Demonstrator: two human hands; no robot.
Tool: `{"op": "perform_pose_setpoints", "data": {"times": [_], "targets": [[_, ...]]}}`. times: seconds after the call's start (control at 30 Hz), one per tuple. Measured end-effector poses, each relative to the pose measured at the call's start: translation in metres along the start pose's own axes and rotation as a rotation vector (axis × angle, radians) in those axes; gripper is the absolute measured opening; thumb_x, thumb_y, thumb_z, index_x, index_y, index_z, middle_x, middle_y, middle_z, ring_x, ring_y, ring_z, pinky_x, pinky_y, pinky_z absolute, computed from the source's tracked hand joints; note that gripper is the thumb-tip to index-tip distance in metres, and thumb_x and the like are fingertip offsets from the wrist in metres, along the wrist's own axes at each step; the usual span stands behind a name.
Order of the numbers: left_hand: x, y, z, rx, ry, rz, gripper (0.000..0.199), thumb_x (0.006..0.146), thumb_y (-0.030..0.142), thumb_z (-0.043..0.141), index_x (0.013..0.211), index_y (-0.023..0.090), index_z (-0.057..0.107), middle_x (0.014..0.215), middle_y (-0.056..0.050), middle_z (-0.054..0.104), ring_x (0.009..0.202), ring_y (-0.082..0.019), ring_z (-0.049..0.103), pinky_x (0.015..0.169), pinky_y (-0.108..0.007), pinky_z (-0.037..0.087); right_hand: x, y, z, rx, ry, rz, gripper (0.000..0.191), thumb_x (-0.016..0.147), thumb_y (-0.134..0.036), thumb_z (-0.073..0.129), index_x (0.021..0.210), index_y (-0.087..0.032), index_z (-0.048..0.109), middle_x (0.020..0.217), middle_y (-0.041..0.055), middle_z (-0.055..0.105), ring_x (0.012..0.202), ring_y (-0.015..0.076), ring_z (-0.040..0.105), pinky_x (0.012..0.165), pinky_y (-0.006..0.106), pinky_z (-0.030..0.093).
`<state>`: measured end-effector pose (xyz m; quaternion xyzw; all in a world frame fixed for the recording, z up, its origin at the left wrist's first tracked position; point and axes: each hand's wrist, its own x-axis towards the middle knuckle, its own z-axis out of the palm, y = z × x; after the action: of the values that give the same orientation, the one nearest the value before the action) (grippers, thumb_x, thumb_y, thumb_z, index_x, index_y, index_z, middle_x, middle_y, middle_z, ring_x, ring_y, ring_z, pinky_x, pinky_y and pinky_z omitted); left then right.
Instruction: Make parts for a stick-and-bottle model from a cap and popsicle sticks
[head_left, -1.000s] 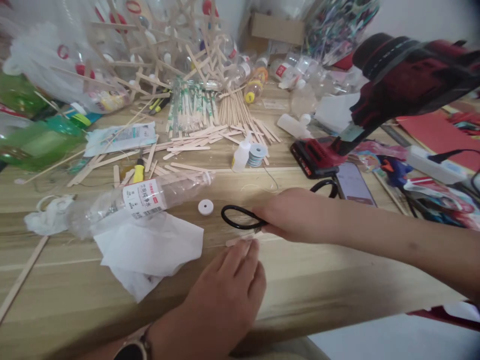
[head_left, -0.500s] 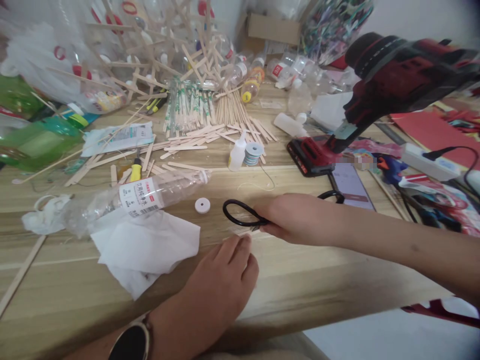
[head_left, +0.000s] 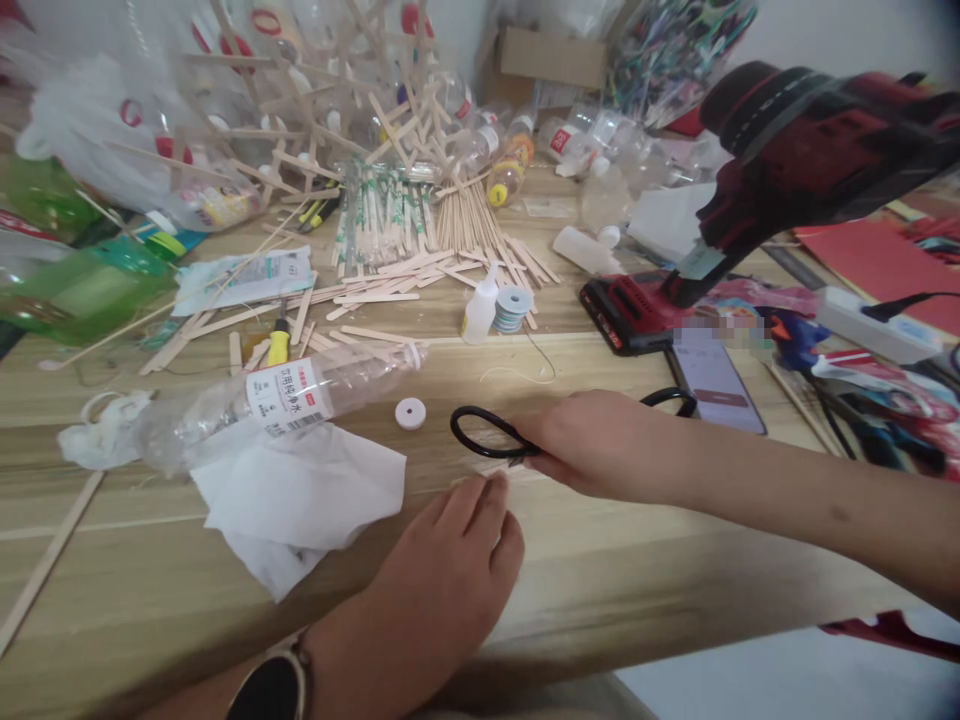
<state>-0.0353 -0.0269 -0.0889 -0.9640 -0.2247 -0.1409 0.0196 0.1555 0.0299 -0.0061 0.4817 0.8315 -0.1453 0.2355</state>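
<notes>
My right hand (head_left: 592,435) is closed around the middle of a pair of black-handled scissors (head_left: 480,448), whose two loops stick out on either side of the fist, spread wide apart. A short bit of dark blade shows under the fingers, close to the table. My left hand (head_left: 457,560) lies low on the table with its fingers curled and pressed together on a small pale strip, perhaps a wooden stick (head_left: 491,467). Most of that strip is hidden by the fingers. The blade is near the strip's end; whether they touch I cannot tell.
A clear plastic bottle (head_left: 352,385) lies on its side left, beside white tissue (head_left: 300,500) and a white bottle cap (head_left: 410,413). Behind are a glue bottle (head_left: 480,308), a thread spool (head_left: 513,309) and loose wooden sticks (head_left: 397,268). A red cordless drill (head_left: 637,312) and a phone (head_left: 712,380) are right.
The whole view has shifted slightly, so things appear a little further right. Both hands keep nearly the same pose, with the scissors still in the right.
</notes>
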Motion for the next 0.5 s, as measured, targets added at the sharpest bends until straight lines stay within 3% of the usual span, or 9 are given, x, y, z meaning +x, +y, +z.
{"op": "perform_pose_setpoints", "data": {"times": [0.17,0.27,0.5], "targets": [[-0.001,0.002,0.002,0.015,0.061,0.023,0.024,0.085,0.025,0.066,0.102,0.008,0.065,0.115,-0.018,0.071,0.099,-0.030,0.067,0.085,-0.040,0.051,0.005,-0.015,-0.006,-0.099,-0.035,0.011,0.023,0.079,-0.005,0.065,0.099,-0.016,0.066,0.079,0.0078,0.075,0.073,0.0275,0.072,0.049,0.028,0.033],[-0.002,0.004,-0.008,-0.014,0.094,0.110,0.015,0.087,0.022,0.062,0.096,0.010,0.066,0.107,-0.014,0.074,0.094,-0.027,0.067,0.086,-0.040,0.050,0.008,-0.029,-0.009,-0.131,-0.058,0.009,0.024,0.075,0.001,0.065,0.094,-0.014,0.066,0.074,0.0092,0.074,0.070,0.0268,0.071,0.050,0.028,0.036],[-0.001,0.004,-0.037,-0.175,0.023,0.234,0.008,0.085,0.013,0.059,0.088,0.012,0.067,0.078,-0.004,0.072,0.068,-0.019,0.061,0.058,-0.033,0.049,-0.001,-0.042,0.002,-0.100,-0.068,0.097,0.028,0.079,0.005,0.052,0.098,-0.012,0.064,0.080,0.0141,0.074,0.071,0.0279,0.073,0.047,0.028,0.035]]}}
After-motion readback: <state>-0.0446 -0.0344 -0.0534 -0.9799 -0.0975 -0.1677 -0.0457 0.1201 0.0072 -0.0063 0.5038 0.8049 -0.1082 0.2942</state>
